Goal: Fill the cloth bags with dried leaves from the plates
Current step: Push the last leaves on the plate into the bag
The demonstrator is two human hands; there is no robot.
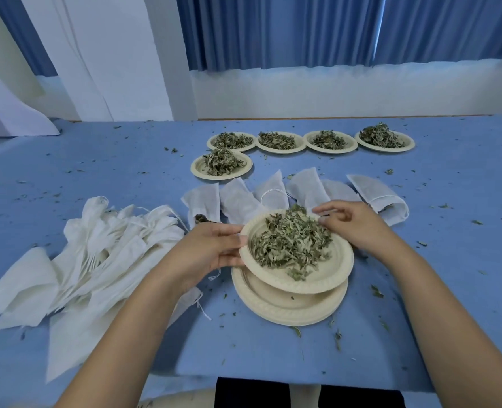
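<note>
A beige paper plate [326, 275] heaped with dried leaves [291, 242] is held tilted above a stack of bare plates [288, 307]. My left hand [214, 248] grips its left rim. My right hand [352, 222] touches its far right rim, fingers curled over the leaves. A row of filled white cloth bags [241, 198] lies just behind the plate; the leftmost one [202, 204] shows leaves at its open mouth. A pile of flat cloth bags [96, 248] lies to the left.
Several more plates of dried leaves [276, 142] stand in a row at the back, one [222, 164] nearer. Leaf crumbs litter the blue table cover [420, 304]. Blue curtains and a white wall stand behind the table.
</note>
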